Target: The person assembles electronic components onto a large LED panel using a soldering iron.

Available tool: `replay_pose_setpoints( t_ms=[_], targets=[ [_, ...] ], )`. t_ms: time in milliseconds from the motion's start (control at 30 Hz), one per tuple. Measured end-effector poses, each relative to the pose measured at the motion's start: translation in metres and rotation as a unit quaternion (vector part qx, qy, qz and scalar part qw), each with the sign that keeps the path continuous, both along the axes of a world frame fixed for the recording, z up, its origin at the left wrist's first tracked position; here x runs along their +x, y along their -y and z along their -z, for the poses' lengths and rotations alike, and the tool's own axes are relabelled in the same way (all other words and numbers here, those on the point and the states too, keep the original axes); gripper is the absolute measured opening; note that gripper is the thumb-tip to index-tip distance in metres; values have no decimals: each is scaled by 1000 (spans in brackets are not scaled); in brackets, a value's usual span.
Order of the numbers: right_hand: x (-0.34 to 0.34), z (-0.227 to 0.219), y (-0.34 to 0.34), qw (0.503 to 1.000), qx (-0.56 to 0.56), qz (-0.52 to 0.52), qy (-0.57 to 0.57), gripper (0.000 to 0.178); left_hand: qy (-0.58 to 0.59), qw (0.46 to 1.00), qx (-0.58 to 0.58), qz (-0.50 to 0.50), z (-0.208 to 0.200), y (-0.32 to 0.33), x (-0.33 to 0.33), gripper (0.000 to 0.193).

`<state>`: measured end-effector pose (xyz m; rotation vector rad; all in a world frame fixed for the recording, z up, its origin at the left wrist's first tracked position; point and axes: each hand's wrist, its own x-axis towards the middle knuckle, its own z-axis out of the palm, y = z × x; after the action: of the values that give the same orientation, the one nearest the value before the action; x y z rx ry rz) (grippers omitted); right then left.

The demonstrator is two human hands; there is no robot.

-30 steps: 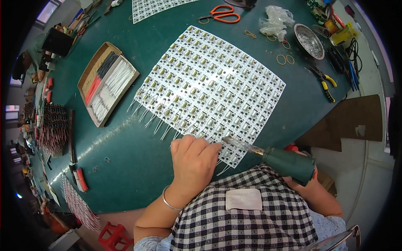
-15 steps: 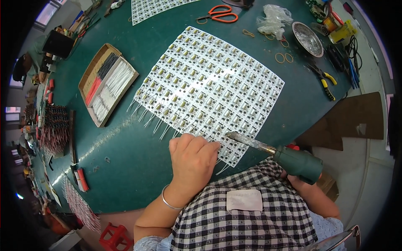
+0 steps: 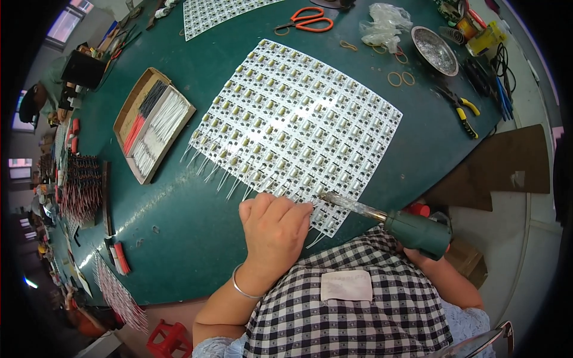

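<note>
A large white circuit board panel (image 3: 298,119) with rows of small components lies on the table. Thin white wires (image 3: 215,170) stick out along its near left edge. At the near edge, my left hand (image 3: 274,230) is closed, its fingertips pointing down and hidden behind the knuckles, so what they pinch does not show. My right hand (image 3: 416,258) grips a soldering iron (image 3: 421,235) by its green body, which hides most of the fingers. The iron's dull, crusted tip rests at or just over the panel's near part, right beside my left fingers.
Left of the panel stands a cardboard box (image 3: 190,113) of black, red and white wires. Beyond it lie orange-handled scissors (image 3: 313,22), a plastic bag (image 3: 385,25) and a metal bowl (image 3: 434,51). Yellow-and-black pliers (image 3: 465,113) lie at right. Another panel (image 3: 221,15) is farther off.
The whole view has shifted slightly. The soldering iron's body sits a little farther left, its tip still by my left fingers. My left hand stays closed in nearly the same place.
</note>
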<state>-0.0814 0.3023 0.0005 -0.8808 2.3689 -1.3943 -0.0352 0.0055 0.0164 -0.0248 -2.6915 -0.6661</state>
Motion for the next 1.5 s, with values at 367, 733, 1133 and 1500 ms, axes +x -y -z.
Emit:
replay_pose_setpoints(
  t_ms=[367,733,1133,1500],
  targets=[
    [2,-12,3,992,9,36,121,29,-4,1000,16,5,0,-2,-1,18],
    [-5,1,1,994,-19,-25,101,43,-1,1000,-2,8,1,-3,-1,18],
    [-9,-2,-2,993,-41,-75,81,45,0,1000,-10,4,0,-5,-1,18],
    [0,-68,10,926,-156,159,306,55,-19,999,-34,-8,-8,-15,1,17]
  ],
)
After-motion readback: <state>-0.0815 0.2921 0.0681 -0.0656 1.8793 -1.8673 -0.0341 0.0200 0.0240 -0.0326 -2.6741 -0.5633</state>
